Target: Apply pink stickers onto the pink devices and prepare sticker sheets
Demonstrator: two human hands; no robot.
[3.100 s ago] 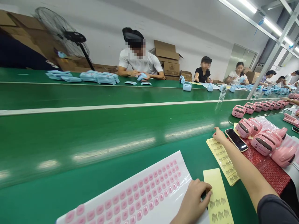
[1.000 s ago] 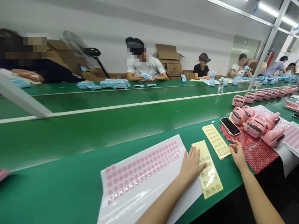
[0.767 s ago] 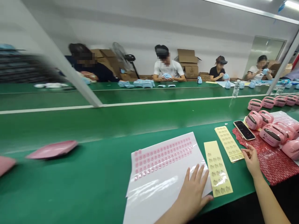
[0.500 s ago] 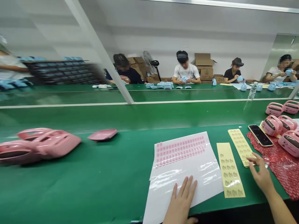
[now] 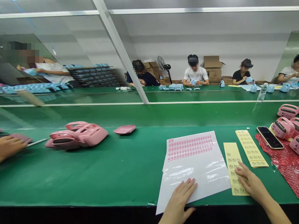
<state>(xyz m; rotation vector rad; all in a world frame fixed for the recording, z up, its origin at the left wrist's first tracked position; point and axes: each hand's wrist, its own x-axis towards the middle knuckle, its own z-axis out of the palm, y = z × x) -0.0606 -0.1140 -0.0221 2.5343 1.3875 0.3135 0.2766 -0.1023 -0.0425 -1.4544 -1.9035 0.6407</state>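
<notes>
My left hand (image 5: 178, 200) lies flat, fingers spread, on the near corner of a glossy white sheet (image 5: 198, 174) that carries rows of small pink stickers (image 5: 190, 147). My right hand (image 5: 251, 183) rests with open fingers on a yellow sticker strip (image 5: 231, 158) just right of the sheet. A second yellow strip (image 5: 249, 147) lies further right. Neither hand holds anything.
Pink device shells (image 5: 78, 138) and a pink lid (image 5: 125, 129) lie at the left on the green bench (image 5: 105, 174). A co-worker's hand (image 5: 9, 146) shows at the far left. A phone (image 5: 269, 137), red bubble wrap (image 5: 283, 158) and pink devices (image 5: 283, 127) sit right. Other people work across the belt.
My view has swung left, bringing the pink shells and a co-worker's hand into sight. My right hand moved from the bubble wrap's edge onto the near yellow strip; my left slid down the sheet.
</notes>
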